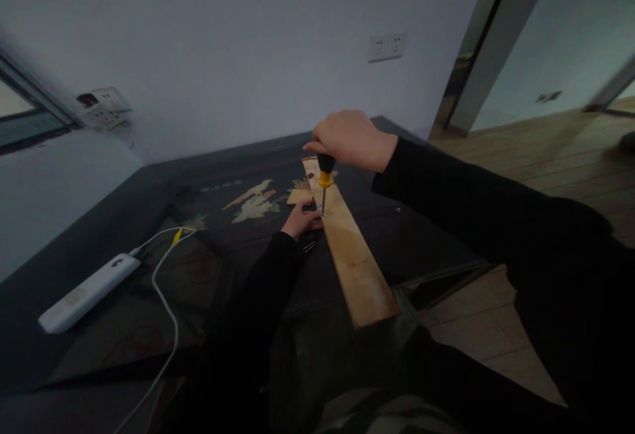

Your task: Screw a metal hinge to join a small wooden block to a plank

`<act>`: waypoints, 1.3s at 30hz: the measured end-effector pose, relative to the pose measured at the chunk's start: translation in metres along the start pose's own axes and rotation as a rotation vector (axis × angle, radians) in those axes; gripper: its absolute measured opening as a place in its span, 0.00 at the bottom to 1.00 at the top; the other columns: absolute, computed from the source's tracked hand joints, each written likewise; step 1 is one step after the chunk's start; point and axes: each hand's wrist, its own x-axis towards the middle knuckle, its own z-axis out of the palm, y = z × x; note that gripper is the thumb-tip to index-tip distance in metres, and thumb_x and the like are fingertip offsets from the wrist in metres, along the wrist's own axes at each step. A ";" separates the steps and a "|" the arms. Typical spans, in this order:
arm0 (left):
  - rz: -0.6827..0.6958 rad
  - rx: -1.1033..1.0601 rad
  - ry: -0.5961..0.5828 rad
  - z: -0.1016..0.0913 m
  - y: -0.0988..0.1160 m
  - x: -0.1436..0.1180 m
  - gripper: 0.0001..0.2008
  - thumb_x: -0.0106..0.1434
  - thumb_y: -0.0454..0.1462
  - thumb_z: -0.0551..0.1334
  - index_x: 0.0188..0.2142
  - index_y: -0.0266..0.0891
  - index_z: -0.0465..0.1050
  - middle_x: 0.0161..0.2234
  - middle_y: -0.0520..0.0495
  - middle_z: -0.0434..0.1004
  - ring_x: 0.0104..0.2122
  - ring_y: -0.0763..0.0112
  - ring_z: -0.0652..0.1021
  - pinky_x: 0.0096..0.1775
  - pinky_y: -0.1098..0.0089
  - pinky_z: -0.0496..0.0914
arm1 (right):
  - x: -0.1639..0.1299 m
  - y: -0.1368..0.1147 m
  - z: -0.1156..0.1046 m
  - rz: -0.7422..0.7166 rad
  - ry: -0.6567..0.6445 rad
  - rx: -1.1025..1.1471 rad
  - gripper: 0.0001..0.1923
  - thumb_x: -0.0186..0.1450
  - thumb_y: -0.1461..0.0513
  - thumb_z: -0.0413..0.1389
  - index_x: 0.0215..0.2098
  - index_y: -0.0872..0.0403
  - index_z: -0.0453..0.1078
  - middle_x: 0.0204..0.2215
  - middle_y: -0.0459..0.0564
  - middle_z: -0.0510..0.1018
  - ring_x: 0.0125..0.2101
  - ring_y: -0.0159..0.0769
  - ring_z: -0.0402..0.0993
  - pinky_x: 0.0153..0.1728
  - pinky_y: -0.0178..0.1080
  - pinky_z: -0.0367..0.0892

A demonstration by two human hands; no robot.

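White power strip (89, 292) lies far left on the dark table (149, 328). The left hand (301, 220) presses flat, ungripping, beside a small metal bracket (313, 207) on the wooden plank (354, 255), whose long axis runs away from the person. The right hand (350, 139) clenches the screwdriver (324, 179), upright, tip down; driving the screw seems underway, needing steady downward turning.

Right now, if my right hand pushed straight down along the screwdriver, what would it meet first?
The right hand drives the screwdriver tip-down, so it would probably meet the wooden plank first, beside the left hand. Whether a screw sits under the tip is too small to tell.
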 end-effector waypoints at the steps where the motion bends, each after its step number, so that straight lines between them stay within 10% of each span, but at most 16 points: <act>1: -0.002 0.004 -0.003 0.000 0.000 -0.001 0.30 0.57 0.30 0.67 0.56 0.36 0.58 0.32 0.47 0.77 0.22 0.71 0.79 0.32 0.67 0.77 | 0.000 0.000 0.000 0.009 0.006 0.003 0.27 0.67 0.48 0.46 0.47 0.60 0.74 0.40 0.62 0.78 0.42 0.46 0.72 0.39 0.42 0.60; 10: -0.012 0.020 -0.011 0.001 0.003 -0.005 0.27 0.59 0.27 0.63 0.57 0.37 0.57 0.33 0.48 0.76 0.23 0.75 0.78 0.31 0.70 0.77 | 0.003 0.022 -0.014 -0.299 -0.172 0.173 0.18 0.63 0.56 0.55 0.49 0.56 0.73 0.43 0.52 0.78 0.41 0.36 0.72 0.39 0.37 0.60; 21: -0.014 0.019 -0.027 0.000 0.004 -0.006 0.31 0.55 0.25 0.64 0.56 0.38 0.57 0.30 0.49 0.76 0.23 0.73 0.79 0.34 0.68 0.77 | 0.004 0.014 0.008 -0.038 0.043 0.054 0.26 0.65 0.47 0.50 0.44 0.60 0.75 0.35 0.57 0.78 0.41 0.44 0.72 0.39 0.40 0.61; 29: -0.014 0.015 -0.032 0.001 0.004 -0.006 0.31 0.55 0.25 0.64 0.56 0.38 0.57 0.31 0.50 0.76 0.25 0.73 0.79 0.34 0.67 0.77 | 0.001 0.021 -0.005 -0.218 -0.124 0.213 0.19 0.61 0.52 0.57 0.45 0.56 0.75 0.36 0.51 0.78 0.37 0.36 0.72 0.37 0.38 0.60; 39: -0.004 0.010 -0.040 0.000 0.004 -0.007 0.31 0.55 0.25 0.64 0.56 0.37 0.57 0.29 0.50 0.76 0.24 0.73 0.79 0.35 0.69 0.77 | -0.001 0.015 0.007 -0.041 -0.034 0.096 0.20 0.64 0.52 0.53 0.45 0.58 0.76 0.38 0.56 0.78 0.40 0.41 0.72 0.37 0.39 0.60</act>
